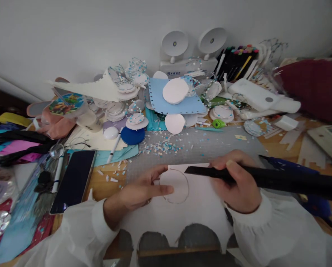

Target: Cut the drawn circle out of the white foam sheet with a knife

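A white paper sheet [199, 207] is held up over the grey cutting mat, with a circle outlined on it and several rounded cut-outs along its near edge. My left hand [143, 193] grips its left side, thumb pressed on the paper inside the circle. In my right hand [238, 185] is a black utility knife [283, 178], gripped with the fingers closed. Its angled tip points left, over or against the circle's upper right edge; whether it touches the paper I cannot tell. Some right-hand fingers lie behind the sheet's far right corner.
Beyond the sheet, the cutting mat [221, 142] carries paper scraps. A phone [74, 181] lies left. White paper discs [175, 123], a light-blue sheet [156, 94] and a marker holder [235, 63] crowd the back. A blue glue gun [291, 165] sits right, partly behind the knife.
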Tool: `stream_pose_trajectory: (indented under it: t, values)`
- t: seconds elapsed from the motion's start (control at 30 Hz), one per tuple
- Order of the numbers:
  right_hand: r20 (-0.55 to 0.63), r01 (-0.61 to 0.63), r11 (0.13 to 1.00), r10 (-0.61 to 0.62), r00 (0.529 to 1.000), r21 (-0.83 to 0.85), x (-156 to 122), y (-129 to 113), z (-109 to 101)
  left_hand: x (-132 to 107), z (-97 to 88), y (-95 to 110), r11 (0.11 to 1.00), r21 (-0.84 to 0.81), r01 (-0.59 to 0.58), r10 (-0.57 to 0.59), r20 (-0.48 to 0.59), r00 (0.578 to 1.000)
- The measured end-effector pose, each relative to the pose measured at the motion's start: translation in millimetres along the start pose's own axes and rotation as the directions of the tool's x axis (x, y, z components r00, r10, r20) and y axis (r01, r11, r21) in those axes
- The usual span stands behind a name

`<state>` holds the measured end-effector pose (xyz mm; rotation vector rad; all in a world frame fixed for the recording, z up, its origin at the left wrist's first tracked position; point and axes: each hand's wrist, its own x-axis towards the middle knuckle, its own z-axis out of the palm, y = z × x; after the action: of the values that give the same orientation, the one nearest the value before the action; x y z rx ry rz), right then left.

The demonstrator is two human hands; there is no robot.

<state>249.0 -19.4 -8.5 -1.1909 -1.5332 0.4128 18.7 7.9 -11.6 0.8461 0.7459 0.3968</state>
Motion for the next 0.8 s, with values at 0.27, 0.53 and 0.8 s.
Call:
stream_pose_trajectory:
  t: [0.27,0.53,0.8]
  values:
    - [-0.047,0.011,0.997,-0.014,0.999,-0.075,6,-18,11,-1,3.4,-2,0.991,-0.104,0.078,-0.075,0.034,0.997]
    - [-0.041,0.016,0.997,-0.02,0.999,-0.082,2,-17,11,-2,0.0,-1,0.993,-0.099,0.059,-0.054,0.046,0.997]
    - [-0.005,-0.065,0.998,0.066,0.998,0.024,-6,-4,7,-2,0.1,-3,0.999,-0.041,0.027,-0.026,0.016,1.0]
